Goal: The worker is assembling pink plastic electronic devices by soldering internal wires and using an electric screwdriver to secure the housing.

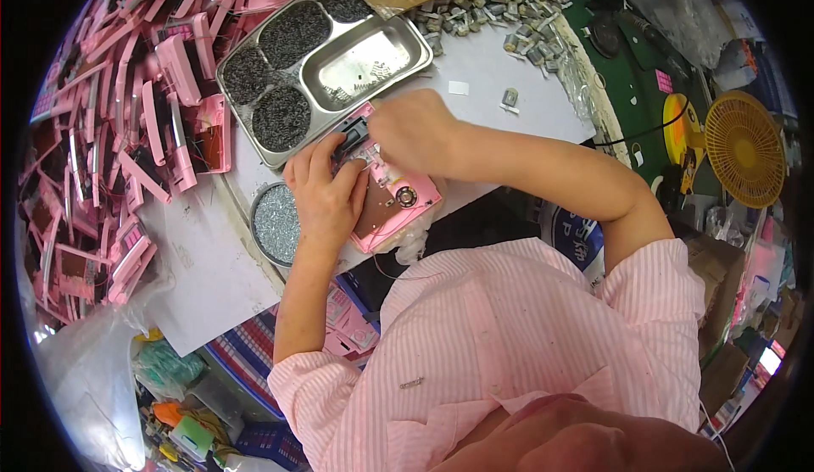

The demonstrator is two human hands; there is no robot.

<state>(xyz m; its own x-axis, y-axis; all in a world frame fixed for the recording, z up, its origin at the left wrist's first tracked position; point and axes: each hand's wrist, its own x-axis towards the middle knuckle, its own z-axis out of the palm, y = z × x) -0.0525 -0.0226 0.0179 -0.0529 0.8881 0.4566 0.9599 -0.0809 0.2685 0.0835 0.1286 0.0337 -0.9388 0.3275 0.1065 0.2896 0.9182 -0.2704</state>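
Observation:
A pink plastic casing (428,194) lies open in front of me at the table's near edge. It holds a brown panel (379,211), a round black and silver part (407,196), thin wires and a dark grey part (355,136) at its far end. My left hand (318,192) grips the casing's left side, its thumb and fingertips close to the grey part. Over the far right of the casing, my right hand (413,133) is closed with its fingers curled down. Whatever it pinches is hidden behind the knuckles.
Beyond the casing stands a metal tray (410,41) with small black pieces and springs in its compartments. A round dish (276,224) of small silver pieces sits left. Pink casings (174,69) heap at far left, small motors (492,10) at the back. A yellow fan (744,150) stands right.

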